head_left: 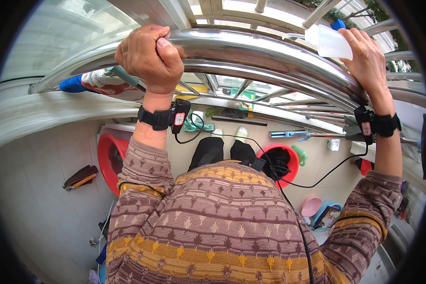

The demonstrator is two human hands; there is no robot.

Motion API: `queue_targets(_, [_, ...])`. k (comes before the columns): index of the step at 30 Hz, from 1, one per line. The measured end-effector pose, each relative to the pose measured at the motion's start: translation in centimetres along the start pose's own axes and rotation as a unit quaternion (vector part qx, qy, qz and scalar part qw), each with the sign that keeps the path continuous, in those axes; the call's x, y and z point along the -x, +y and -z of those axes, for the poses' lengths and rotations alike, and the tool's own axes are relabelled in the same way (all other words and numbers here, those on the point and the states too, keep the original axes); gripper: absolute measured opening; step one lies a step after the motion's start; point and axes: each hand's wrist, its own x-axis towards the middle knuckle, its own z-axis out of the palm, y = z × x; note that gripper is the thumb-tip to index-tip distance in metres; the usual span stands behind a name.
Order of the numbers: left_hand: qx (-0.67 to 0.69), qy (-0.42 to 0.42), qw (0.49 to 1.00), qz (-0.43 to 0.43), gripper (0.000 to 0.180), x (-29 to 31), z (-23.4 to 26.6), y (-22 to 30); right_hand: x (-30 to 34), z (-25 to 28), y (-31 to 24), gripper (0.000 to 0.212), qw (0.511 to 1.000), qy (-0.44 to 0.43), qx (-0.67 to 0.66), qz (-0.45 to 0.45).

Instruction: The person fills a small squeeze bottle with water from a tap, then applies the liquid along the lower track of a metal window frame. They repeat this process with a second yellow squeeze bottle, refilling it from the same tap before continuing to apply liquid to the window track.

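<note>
My left hand point(151, 57) is closed in a fist over the shiny metal rail point(270, 45). Its palm is hidden, so anything else inside it cannot be seen. At the right end of the rail, my right hand point(367, 57) holds a translucent white plastic bottle point(333, 42) by its base end. The bottle lies tilted beyond the rail, its thin spout pointing left. A small blue object point(338, 24) shows just past the bottle, beside my right fingers. Both wrists carry black straps joined to cables.
Window glass point(75, 38) stands on the left, with metal bars beyond the rail. Below are a red basin point(110, 163), a red tub point(291, 161) with dark cloth, a pink bowl point(311, 206) and a blue clamp-like tool point(291, 135). A black cable point(317, 182) hangs between my arms.
</note>
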Motion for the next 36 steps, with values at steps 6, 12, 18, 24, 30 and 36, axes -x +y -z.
queue_targets(6, [0.01, 0.008, 1.0, -0.005, 0.017, 0.0, -0.1, -0.1, -0.1, 0.0, -0.1, 0.062, 1.0, -0.002, -0.002, -0.008])
queue_targets(12, [0.017, 0.01, 1.0, -0.004, 0.013, -0.2, 0.0, 0.0, 0.1, 0.7, -0.2, 0.064, 0.999, 0.006, -0.042, 0.001])
queue_targets(18, [0.021, 0.006, 0.999, 0.023, 0.011, -0.3, 0.6, 0.5, -0.3, 0.7, 0.0, 0.067, 0.998, -0.048, -0.042, -0.029])
queue_targets(24, [0.024, -0.01, 0.999, 0.044, 0.01, -0.4, 1.0, 0.9, -0.1, 1.3, -0.5, 0.065, 0.999, -0.005, -0.05, -0.01])
queue_targets(30, [0.011, -0.045, 0.997, 0.065, 0.008, -1.1, 1.7, 1.7, -0.4, 2.3, -1.5, 0.056, 0.995, 0.031, -0.098, -0.01])
queue_targets(36, [0.0, -0.049, 0.997, 0.06, 0.011, -0.8, 1.6, 1.7, -0.7, 2.5, -1.8, 0.052, 0.994, 0.026, -0.106, -0.014])
